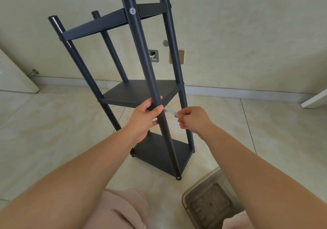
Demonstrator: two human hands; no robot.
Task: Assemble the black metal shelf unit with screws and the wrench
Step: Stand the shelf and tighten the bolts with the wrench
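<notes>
Glossy tile floor (53,131), tubular shelf unit (141,94)

Black metal shelf unit (141,94): stands upright on the tiled floor, close to the wall. Four round black posts carry three flat black shelves: top, middle and bottom. The near post (141,52) runs the full height in front; a silver screw head (132,11) sits in it at top-shelf level. Small fasteners show at the other post-to-shelf joints.

Wrench (170,111): small, flat, silver, open-ended. It lies roughly level, jaw end against the right side of the near post at middle-shelf height, handle end pointing right. The screw under it is not visible.
</notes>
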